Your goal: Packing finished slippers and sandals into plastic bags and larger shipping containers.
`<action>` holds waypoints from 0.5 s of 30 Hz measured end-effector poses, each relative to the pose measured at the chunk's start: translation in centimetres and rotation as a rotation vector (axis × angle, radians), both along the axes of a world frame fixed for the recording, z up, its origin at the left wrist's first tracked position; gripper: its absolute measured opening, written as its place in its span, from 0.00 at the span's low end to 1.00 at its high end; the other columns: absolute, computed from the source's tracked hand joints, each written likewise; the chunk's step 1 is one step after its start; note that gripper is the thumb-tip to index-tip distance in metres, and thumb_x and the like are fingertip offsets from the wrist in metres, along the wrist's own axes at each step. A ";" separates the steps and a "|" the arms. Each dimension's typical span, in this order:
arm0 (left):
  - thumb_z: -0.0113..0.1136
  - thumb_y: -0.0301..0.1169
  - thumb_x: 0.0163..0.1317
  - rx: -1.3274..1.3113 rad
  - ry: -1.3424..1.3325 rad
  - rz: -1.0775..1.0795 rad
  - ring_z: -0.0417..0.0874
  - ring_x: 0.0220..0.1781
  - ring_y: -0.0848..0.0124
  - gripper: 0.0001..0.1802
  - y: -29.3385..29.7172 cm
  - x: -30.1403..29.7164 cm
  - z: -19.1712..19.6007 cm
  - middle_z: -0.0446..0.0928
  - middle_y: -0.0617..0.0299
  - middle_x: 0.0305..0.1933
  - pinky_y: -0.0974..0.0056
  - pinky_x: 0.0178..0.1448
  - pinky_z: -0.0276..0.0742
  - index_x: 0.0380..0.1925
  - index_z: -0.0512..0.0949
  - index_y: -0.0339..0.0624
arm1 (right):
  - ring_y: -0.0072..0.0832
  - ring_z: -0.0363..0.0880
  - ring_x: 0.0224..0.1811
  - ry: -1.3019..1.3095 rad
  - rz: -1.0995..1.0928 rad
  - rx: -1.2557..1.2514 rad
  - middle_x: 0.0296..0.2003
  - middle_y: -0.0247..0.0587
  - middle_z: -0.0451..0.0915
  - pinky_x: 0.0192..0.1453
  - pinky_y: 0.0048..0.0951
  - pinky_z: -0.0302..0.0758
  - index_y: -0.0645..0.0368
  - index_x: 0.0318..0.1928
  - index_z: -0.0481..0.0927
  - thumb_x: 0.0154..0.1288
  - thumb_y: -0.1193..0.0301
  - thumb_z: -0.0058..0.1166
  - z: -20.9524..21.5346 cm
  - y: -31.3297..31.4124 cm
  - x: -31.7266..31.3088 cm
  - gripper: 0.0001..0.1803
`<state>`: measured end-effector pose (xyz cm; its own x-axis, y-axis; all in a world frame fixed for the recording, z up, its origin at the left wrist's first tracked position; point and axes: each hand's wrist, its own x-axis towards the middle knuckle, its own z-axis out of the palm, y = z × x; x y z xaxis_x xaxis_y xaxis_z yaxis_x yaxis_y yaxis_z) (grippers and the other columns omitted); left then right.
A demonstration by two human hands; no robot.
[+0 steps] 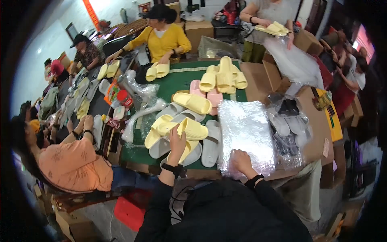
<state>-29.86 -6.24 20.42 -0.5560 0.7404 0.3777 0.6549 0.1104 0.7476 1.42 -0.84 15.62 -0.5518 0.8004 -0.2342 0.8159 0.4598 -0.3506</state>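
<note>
My left hand [176,146] is closed on a yellow slipper [192,129], one of a pair raised over the pile. Under and beside it lie more yellow slippers [192,103] and several grey slippers [211,144]. My right hand [242,163] rests at the near left part of a stack of clear plastic bags [246,125]. Its fingers are bent and pressed together on the bag surface. Pink slippers [214,100] show beyond the pile, partly covered. Further off, more yellow slippers [225,76] are heaped on the green table mat [181,83].
Bagged grey and dark slippers [289,126] lie right of the stack, near cardboard [318,129]. Crumpled plastic wrap [139,117] and a red-lidded jar [124,98] stand left. Co-workers sit around the table; one across, in yellow [173,42], touches yellow slippers. A red stool [130,211] stands below.
</note>
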 end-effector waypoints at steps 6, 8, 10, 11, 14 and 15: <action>0.64 0.36 0.50 -0.286 -0.147 -0.016 0.76 0.43 0.58 0.44 7.6 -4.1 -2.9 0.73 0.44 0.44 0.59 0.45 0.72 0.62 0.50 0.35 | 0.46 0.64 0.56 0.036 0.069 -0.037 0.54 0.49 0.66 0.56 0.42 0.65 0.56 0.61 0.57 0.55 0.61 0.52 1.2 -0.2 -0.7 0.34; 0.65 0.29 0.46 -0.635 -0.486 -0.154 0.77 0.43 0.60 0.48 11.3 -2.6 -0.5 0.72 0.44 0.47 0.62 0.38 0.75 0.63 0.45 0.35 | 0.46 0.63 0.57 0.034 0.048 -0.120 0.55 0.50 0.65 0.58 0.40 0.64 0.56 0.62 0.57 0.54 0.60 0.53 0.8 0.4 0.9 0.36; 0.63 0.24 0.44 -0.723 -0.585 -0.253 0.74 0.53 0.58 0.58 13.6 -2.3 0.6 0.70 0.44 0.51 0.62 0.53 0.71 0.64 0.27 0.37 | 0.46 0.62 0.57 0.061 0.016 -0.096 0.56 0.50 0.65 0.59 0.40 0.63 0.56 0.62 0.57 0.54 0.60 0.54 -0.3 0.5 1.6 0.36; 0.62 0.21 0.42 -0.548 -0.497 -0.273 0.74 0.52 0.58 0.58 13.3 -5.4 -2.0 0.71 0.44 0.51 0.63 0.53 0.71 0.64 0.28 0.38 | 0.46 0.61 0.58 0.027 0.102 -0.109 0.57 0.50 0.64 0.60 0.40 0.62 0.56 0.62 0.58 0.54 0.60 0.54 -0.4 0.6 0.3 0.36; 0.61 0.22 0.42 -0.409 -0.347 -0.395 0.75 0.50 0.60 0.47 17.6 -2.8 0.0 0.73 0.49 0.48 0.64 0.50 0.73 0.62 0.46 0.37 | 0.45 0.60 0.60 -0.017 -0.015 -0.039 0.58 0.48 0.62 0.61 0.40 0.61 0.56 0.61 0.59 0.53 0.58 0.53 -1.5 -0.7 1.7 0.36; 0.60 0.25 0.43 -0.416 -0.274 -0.415 0.76 0.48 0.61 0.39 18.7 -1.6 1.2 0.75 0.50 0.45 0.64 0.49 0.74 0.59 0.58 0.35 | 0.45 0.60 0.60 -0.045 -0.045 -0.032 0.58 0.48 0.62 0.61 0.40 0.60 0.57 0.61 0.59 0.54 0.58 0.53 -1.7 -1.0 1.9 0.35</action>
